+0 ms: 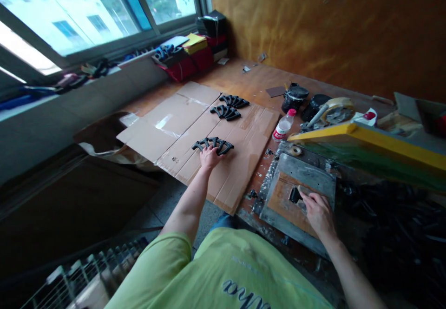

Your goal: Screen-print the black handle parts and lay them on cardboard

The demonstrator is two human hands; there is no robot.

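Observation:
My left hand (210, 157) reaches onto the cardboard sheet (205, 114), its fingers closed on a black, handle-like piece in a curved row of black pieces (223, 146). The fingers partly cover that row. Farther back on the cardboard lie two more rows of the same kind, a nearer row (226, 112) and a farther row (235, 100). Over a brown board (282, 202) on a grey metal plate (306, 169), my right hand (318, 211) pinches a short black piece (295, 194) between thumb and fingers.
A yellow-edged frame (348, 132) slants above the plate at right. Behind it stand a red-capped bottle (283, 125), a black-stained pot (294, 97) and tape rolls (337, 109). A dark heap of black pieces (400, 225) fills the right. Red boxes (191, 62) sit by the window.

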